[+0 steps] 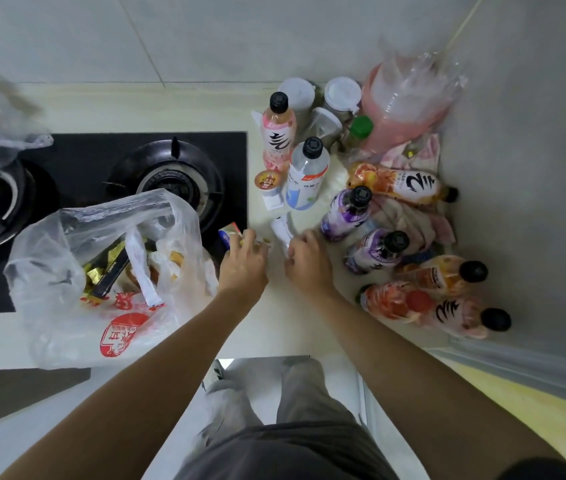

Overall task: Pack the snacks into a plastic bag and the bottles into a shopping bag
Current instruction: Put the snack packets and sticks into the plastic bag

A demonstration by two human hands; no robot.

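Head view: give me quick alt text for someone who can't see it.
Both hands reach over a kitchen counter: left hand grips a small snack packet, right hand a white one. A half-filled plastic bag sits left beside a gas hob; drink bottles crowd the right.

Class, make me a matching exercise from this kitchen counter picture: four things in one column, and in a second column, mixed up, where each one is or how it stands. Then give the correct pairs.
Column one
1. plastic bag
2. pink bottle
3. orange bottle
4. left hand

Column two
A. lying on its side near the right wall
B. standing upright behind the clear bottle
C. holding a small snack packet
D. sitting open, partly on the hob, with snacks inside

Pairs: 1-D, 2-B, 3-A, 4-C
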